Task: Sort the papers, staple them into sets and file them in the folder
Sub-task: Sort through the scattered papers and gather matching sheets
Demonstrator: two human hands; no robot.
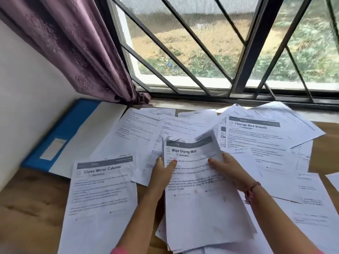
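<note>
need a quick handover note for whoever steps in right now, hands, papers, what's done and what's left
Left hand and right hand both grip the "Wipe Drying Mat" stack, thumbs on top.
"Close Mirror Cabinet" sheet lies to its left; "Change Bed Sheets" sheet is back right among loose papers.
Blue folder lies closed by the wall.
No stapler in view.
Done: sorting underway at most.
Left: finish sorting, staple, file.

The sheet (198, 180) I hold in both hands reads "Wipe Drying Mat" in bold under a dark header band. At nine o'clock from it, another sheet (102, 195) on the counter reads "Close Mirror Cabinet". At two o'clock, a third sheet (256, 138) reads "Change Bed Sheets"; beneath its left edge a heading begins "Cle". The smaller print is too blurred to read.
</note>
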